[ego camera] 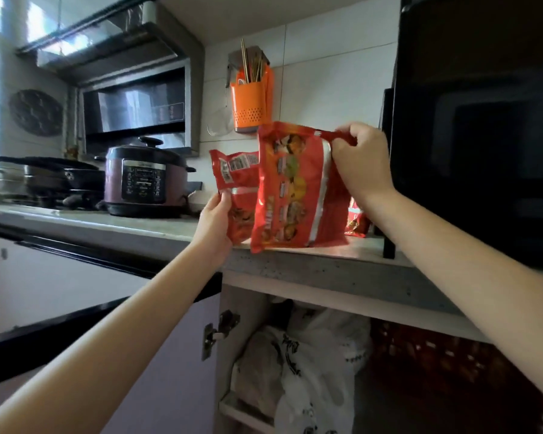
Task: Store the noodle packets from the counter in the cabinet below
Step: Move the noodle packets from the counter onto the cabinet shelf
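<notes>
A large red noodle packet (pixel 290 189) stands upright at the front edge of the stone counter (pixel 295 261). My right hand (pixel 361 161) pinches its top right corner. Just left of it, a smaller red noodle packet (pixel 232 169) is held up by my left hand (pixel 215 220), which grips its lower left edge. Another red packet (pixel 356 222) lies on the counter behind the large one, mostly hidden. Under the counter the cabinet (pixel 311 364) stands open, its door (pixel 157 364) swung to the left.
White plastic bags (pixel 308 358) and a dark reddish basket (pixel 430 355) fill the cabinet. A black microwave (pixel 483 126) stands on the counter at right. A purple pressure cooker (pixel 143 180), pans (pixel 54 177) and an orange chopstick holder (pixel 251 100) on the wall are further left.
</notes>
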A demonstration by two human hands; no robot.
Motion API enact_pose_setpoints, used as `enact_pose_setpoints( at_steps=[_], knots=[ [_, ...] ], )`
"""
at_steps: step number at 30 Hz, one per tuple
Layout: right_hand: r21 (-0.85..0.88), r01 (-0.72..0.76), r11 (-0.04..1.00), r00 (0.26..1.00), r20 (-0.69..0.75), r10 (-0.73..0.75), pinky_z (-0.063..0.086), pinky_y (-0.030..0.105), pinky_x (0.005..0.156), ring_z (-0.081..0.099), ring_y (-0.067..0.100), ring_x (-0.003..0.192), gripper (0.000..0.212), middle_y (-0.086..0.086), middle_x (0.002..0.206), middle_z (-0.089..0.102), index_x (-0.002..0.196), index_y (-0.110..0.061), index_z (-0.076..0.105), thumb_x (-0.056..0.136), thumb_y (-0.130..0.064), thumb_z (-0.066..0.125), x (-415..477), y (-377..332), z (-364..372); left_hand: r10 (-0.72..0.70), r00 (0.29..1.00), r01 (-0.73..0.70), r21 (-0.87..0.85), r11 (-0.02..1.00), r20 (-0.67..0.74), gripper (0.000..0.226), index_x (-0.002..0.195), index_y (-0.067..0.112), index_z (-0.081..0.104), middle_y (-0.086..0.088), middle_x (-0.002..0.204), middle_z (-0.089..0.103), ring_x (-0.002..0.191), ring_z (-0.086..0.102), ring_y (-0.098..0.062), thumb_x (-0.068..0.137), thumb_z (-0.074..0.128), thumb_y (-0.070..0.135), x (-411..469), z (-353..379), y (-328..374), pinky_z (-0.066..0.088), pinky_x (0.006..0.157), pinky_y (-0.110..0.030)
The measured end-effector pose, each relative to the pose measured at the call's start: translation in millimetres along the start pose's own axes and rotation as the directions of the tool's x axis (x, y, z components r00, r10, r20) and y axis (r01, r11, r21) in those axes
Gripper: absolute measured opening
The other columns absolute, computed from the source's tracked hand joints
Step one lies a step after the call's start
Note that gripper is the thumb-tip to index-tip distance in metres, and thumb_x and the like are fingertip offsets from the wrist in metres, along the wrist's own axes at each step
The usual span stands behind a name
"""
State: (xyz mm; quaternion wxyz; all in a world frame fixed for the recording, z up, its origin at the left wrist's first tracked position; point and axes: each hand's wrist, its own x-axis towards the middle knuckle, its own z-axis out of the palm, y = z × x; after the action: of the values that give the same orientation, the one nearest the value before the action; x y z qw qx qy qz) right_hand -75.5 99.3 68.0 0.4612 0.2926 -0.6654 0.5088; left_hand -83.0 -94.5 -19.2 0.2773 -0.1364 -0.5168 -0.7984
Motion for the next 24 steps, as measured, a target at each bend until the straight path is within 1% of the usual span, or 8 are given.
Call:
enact_pose_setpoints(
  at_steps=[2,5,8,10,14,18,21,24],
  knots=[
    [0.175,-0.29,0.941,0.957,0.057,0.284,0.037,0.026,0.055,0.046,0.01,0.054,0.037,-0.005,0.054,0.051,0.053,-0.022,0.057,0.084,-0.004,0.048,-7,-3,-4,0.005,0.997,0.001,-0.078,0.997,0.071,0.028,0.115,0.019,0.059,-0.006,0.105,0.07,0.082,0.071,-0.023,0.1,0.04,0.032,-23,6,0,0.057,0.063,-0.038],
    [0.277,-0.538,0.796,0.843,0.184,0.505,0.044,0.028,0.059,0.047,0.017,0.057,0.026,0.002,0.066,0.048,0.067,-0.016,0.048,0.092,-0.01,0.046,-36,-7,-13,0.031,0.985,-0.002,-0.171,0.985,0.168,0.034,0.131,0.014,0.05,-0.009,0.11,0.069,0.078,0.072,-0.019,0.101,0.036,0.021,-67,7,1,0.057,0.057,-0.033],
    [0.347,-0.522,0.779,0.853,0.202,0.481,0.041,0.023,0.054,0.048,0.01,0.053,0.027,-0.006,0.056,0.053,0.067,-0.018,0.05,0.093,-0.013,0.046,-78,-10,-20,0.044,0.985,-0.02,-0.146,0.989,0.167,0.035,0.126,0.011,0.054,-0.007,0.101,0.072,0.08,0.071,-0.02,0.094,0.044,0.02,-116,-4,3,0.059,0.06,-0.033],
    [0.36,-0.518,0.776,0.855,0.188,0.483,0.04,0.021,0.053,0.046,0.003,0.044,0.041,-0.014,0.04,0.05,0.053,-0.021,0.054,0.091,-0.008,0.047,-114,-10,-21,0.046,0.987,-0.025,-0.133,0.991,0.155,0.035,0.116,0.012,0.057,-0.001,0.094,0.074,0.08,0.071,-0.016,0.086,0.046,0.026,-148,-17,-7,0.06,0.066,-0.03],
    [0.4,-0.602,0.691,0.794,0.211,0.569,0.037,0.023,0.055,0.042,0.008,0.048,0.056,-0.012,0.041,0.047,0.035,-0.022,0.053,0.087,0.0,0.051,-180,11,-17,-0.066,0.996,0.072,-0.116,0.991,0.057,0.028,0.101,0.021,0.058,0.008,0.076,0.074,0.067,0.07,-0.008,0.099,0.031,0.016,-186,-33,-46,0.058,0.059,-0.023],
    [0.475,-0.763,0.439,0.566,0.163,0.808,0.043,0.032,0.064,0.053,0.018,0.064,0.038,0.001,0.057,0.057,0.051,-0.016,0.059,0.085,0.001,0.053,-233,46,-14,-0.248,0.969,0.244,-0.163,0.956,-0.002,0.033,0.113,0.011,0.059,0.002,0.084,0.075,0.076,0.072,-0.015,0.085,0.046,0.022,-210,-37,-89,0.057,0.058,-0.025],
    [0.452,-0.865,0.219,0.318,0.154,0.936,0.052,0.036,0.08,0.065,0.028,0.092,0.023,0.013,0.099,0.069,0.094,-0.004,0.068,0.087,-0.001,0.046,-263,69,-13,-0.348,0.936,0.332,-0.203,0.921,-0.049,0.034,0.115,0.014,0.06,0.0,0.098,0.074,0.09,0.07,-0.016,0.091,0.042,0.031,-225,-40,-116,0.058,0.075,-0.032],
    [0.424,-0.904,0.059,0.161,0.209,0.964,0.042,0.043,0.103,0.052,0.033,0.121,0.04,0.012,0.135,0.051,0.134,0.0,0.046,0.098,-0.01,0.032,-281,86,-20,-0.391,0.92,0.381,-0.206,0.901,-0.009,0.052,0.132,0.018,0.049,-0.005,0.125,0.063,0.115,0.06,-0.025,0.087,0.045,0.042,-241,-37,-134,0.048,0.098,-0.046]
  ],
)
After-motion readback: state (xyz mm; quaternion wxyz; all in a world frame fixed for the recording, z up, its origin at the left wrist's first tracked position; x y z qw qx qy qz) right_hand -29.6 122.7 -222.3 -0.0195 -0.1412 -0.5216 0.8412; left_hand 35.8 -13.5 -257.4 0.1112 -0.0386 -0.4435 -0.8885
